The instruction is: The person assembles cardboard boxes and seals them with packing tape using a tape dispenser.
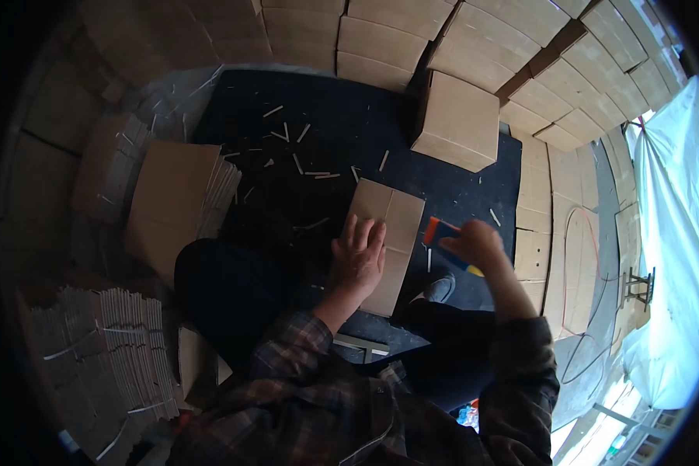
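A flat-sided cardboard box lies on the dark mat between my legs. My left hand rests on its left part, palm down with the fingers spread. To the right of the box, my right hand is wrapped round a blue tool with an orange end and a bit of yellow. The orange end points toward the box, a small gap away from its right edge. What kind of tool it is I cannot tell for certain.
A closed carton stands on the dark mat, with scattered cardboard strips left of it. Flattened cardboard leans at the left, bundled stacks at the lower left. Box walls rise behind; plastic sheeting hangs right.
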Demonstrator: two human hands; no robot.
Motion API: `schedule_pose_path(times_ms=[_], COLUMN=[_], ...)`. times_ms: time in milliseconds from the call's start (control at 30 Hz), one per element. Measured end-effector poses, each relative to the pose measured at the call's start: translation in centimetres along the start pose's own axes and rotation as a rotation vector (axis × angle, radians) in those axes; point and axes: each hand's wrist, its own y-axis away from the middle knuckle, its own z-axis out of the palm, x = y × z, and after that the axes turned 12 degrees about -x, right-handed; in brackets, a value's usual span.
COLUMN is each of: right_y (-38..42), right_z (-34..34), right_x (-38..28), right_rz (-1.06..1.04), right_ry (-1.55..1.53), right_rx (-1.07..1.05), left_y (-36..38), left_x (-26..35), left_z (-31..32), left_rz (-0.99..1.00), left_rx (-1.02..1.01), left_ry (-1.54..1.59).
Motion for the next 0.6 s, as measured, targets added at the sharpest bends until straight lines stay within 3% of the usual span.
schedule_pose_path(times_ms=[167,233,400,600], right_y=[2.7,2.1,0.0,-1.5], right_z=[-5.1,-5.3,-5.0,-5.0], right_x=[-0.3,-2.0,-7.1,-8.4], right_rz=[-0.090,-0.337,-0.403,-0.352], right_ry=[-0.356,-0.577,-0.634,-0.561], right_rx=[-0.027,-0.080,-0.115,-0.114], left_y=[0.2,0.3,0.5,-0.1], left_x=[-0.5,-0.6,-1.1,-1.4], left_z=[0.1,0.1,-0.3,-1.3], left_rz=[0.042,0.051,0.087,0.143], left_rx=[0.081,0.114,0.124,0.129], left_ry=[0.089,0.097,0.201,0.188])
